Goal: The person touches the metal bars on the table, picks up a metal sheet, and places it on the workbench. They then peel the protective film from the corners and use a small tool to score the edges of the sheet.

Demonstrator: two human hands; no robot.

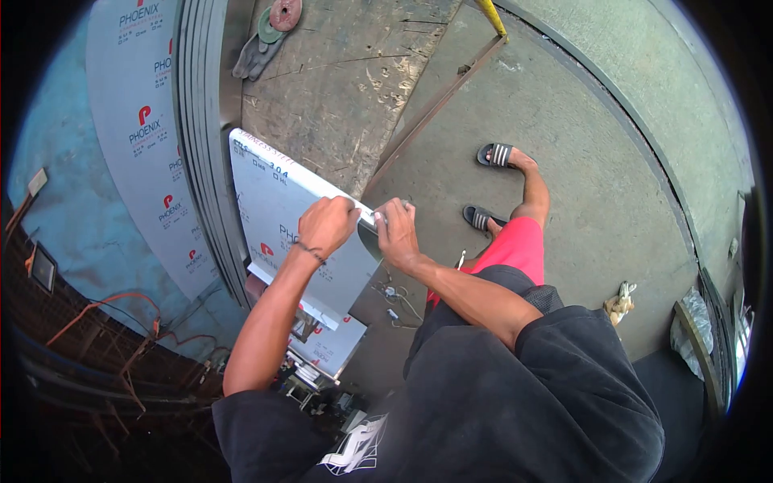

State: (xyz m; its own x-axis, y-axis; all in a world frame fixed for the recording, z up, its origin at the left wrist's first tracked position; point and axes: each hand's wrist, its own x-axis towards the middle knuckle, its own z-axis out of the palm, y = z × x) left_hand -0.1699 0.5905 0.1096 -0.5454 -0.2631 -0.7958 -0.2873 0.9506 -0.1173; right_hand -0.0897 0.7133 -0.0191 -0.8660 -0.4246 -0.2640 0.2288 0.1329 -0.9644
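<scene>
A bent stainless steel sheet [278, 205] with printed white protective film lies in front of me, its folded rim running diagonally toward my hands. My left hand [324, 224] is closed in a fist-like pinch at the rim near the sheet's corner. Close beside it, my right hand [396, 232] has its fingers curled and pinched at the corner end. Between and below the hands a dark, shiny bare-metal patch [369, 240] shows beside the film. What lies between the fingertips is mostly hidden, but both hands seem to grip the film's edge.
A worn wooden board [338, 80] supports grey gloves [259, 58] and round discs [285, 14]. More film-covered sheets [149, 129] stand at the left. A cable [407, 302] lies on the floor below. A small animal [620, 303] lies at the right.
</scene>
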